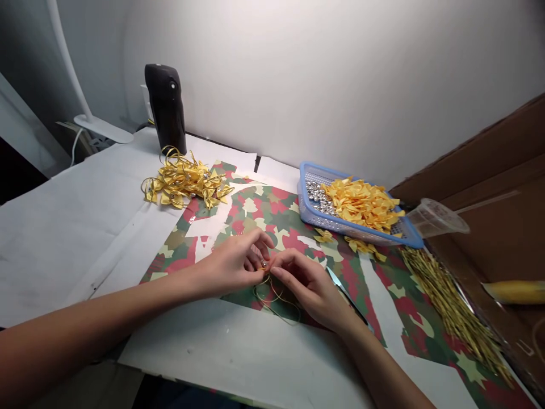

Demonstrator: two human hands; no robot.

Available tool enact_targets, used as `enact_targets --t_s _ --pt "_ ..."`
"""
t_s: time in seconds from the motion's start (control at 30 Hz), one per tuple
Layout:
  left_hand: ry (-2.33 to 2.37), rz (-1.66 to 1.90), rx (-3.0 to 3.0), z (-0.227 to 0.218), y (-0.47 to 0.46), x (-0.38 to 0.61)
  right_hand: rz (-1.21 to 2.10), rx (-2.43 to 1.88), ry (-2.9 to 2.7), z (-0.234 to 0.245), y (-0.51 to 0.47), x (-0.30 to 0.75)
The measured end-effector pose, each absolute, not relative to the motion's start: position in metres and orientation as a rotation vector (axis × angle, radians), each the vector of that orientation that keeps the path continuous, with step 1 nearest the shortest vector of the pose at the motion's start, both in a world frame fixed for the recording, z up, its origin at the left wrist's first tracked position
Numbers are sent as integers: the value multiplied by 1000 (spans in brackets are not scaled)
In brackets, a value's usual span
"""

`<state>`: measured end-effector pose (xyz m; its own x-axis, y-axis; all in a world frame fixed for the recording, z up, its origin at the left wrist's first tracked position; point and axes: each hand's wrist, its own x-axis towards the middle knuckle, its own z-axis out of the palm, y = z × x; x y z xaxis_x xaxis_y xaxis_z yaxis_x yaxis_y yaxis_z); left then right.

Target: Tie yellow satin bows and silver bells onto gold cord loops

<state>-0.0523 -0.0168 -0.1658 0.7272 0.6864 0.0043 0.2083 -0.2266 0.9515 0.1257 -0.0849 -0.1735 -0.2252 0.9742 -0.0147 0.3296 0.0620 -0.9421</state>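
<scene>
Camouflage-patterned bench (279,211) below, and my left grip (235,262) pinches a silver bead (264,263) at the clock's centre, likely steadying it for the right grip (310,286), whose hold I can't tell, gold cord (271,301) looping loose at six o'clock.

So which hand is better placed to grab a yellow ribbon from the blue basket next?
Probably the right hand: it is nearer the blue basket and the yellow ribbons inside, which lie toward that side. The left hand is farther off, beside a silvery bead.
</scene>
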Motion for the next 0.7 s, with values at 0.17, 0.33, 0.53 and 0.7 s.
enact_targets --t_s 0.17,0.33,0.53,0.7 --pt "684 545 1872 -166 -17 -53 1215 -1274 -1484 -168 -85 125" --pt "685 597 1953 -169 -15 -55 1080 -1154 -1313 -159 -87 136" --pt "691 553 1968 -170 -13 -57 854 -891 -943 -129 -90 172" --pt "695 549 1962 -168 -14 -56 642 -912 -756 -110 -95 187"
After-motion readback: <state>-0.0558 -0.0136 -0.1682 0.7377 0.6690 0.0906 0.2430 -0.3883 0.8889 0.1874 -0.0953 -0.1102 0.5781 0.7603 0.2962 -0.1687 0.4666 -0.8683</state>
